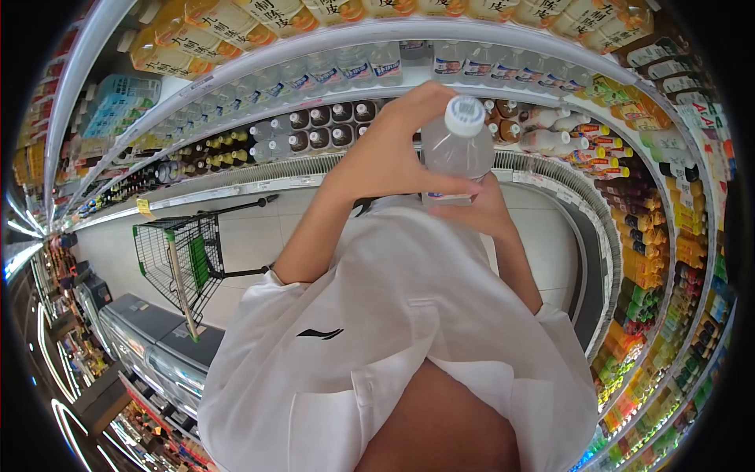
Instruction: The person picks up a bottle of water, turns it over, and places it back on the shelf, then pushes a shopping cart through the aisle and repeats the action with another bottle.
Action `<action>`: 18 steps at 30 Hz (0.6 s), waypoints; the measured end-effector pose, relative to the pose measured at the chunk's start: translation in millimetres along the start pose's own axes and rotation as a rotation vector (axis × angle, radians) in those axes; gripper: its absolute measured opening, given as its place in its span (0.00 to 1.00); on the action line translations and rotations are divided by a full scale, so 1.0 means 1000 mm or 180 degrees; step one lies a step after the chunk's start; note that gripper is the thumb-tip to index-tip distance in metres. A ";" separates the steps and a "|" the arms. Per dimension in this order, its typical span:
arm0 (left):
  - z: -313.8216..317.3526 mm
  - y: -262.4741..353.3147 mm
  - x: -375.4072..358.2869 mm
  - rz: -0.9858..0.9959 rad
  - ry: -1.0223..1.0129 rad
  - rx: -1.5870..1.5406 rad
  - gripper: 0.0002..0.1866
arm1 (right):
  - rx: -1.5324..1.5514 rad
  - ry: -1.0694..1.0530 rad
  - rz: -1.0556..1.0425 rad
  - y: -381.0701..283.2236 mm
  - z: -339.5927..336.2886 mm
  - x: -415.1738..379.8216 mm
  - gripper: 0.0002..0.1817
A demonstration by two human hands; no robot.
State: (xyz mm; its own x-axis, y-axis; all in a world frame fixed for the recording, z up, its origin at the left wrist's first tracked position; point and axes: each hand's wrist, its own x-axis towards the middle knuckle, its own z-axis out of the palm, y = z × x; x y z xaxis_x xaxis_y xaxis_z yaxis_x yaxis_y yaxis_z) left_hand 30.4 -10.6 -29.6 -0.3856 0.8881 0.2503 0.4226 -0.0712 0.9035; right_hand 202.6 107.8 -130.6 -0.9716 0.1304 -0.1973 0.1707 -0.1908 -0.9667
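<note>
Bottle: we held one clear bottle with a white cap, the cap end toward the head camera. It was between our hands, off any shelf, and in the view it overlapped the front edge of the lower shelf.

Left hand: curved around the bottle, fingers bent along its far side, thumb laid across the near side. Right hand: at the lower part of the bottle, thumb extended toward the left; its other fingers were mostly hidden, so we could not tell how firmly it gripped.

Surroundings: we noted dark-capped bottles standing on the lower shelf, left of our bottle. Clear labelled bottles lined the shelf above, and orange-yellow bottles the top one. Colourful bottles filled the curved shelving on the right. A shopping cart with green parts stood on the tiled floor, to the left of our white shirt.
</note>
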 end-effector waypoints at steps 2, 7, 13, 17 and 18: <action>0.004 -0.004 -0.012 -0.0155 -0.0396 0.0509 0.38 | -0.0126 0.0330 -0.0266 0.017 -0.002 0.003 0.41; 0.031 -0.032 -0.036 -0.0674 -0.0165 0.1045 0.38 | -0.0487 0.0745 -0.0156 0.098 -0.015 0.027 0.41; 0.036 -0.073 -0.022 -0.0561 -0.0060 0.1615 0.32 | -0.1633 0.1564 -0.0723 0.106 -0.017 0.065 0.39; 0.015 -0.089 0.001 -0.0346 0.0299 0.1789 0.32 | -0.2155 0.1622 -0.0484 0.099 -0.030 0.069 0.36; 0.010 -0.096 0.007 -0.0333 0.0315 0.1915 0.32 | -0.2157 0.1632 -0.0488 0.099 -0.033 0.066 0.36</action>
State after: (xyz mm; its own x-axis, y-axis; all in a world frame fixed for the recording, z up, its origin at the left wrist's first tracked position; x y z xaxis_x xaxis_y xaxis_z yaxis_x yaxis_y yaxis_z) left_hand -4.4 7.0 -118.3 -0.5119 0.8282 0.2282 0.7559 0.3081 0.5777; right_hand 160.2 129.7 -244.6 -0.8259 0.5614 0.0517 0.2632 0.4650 -0.8453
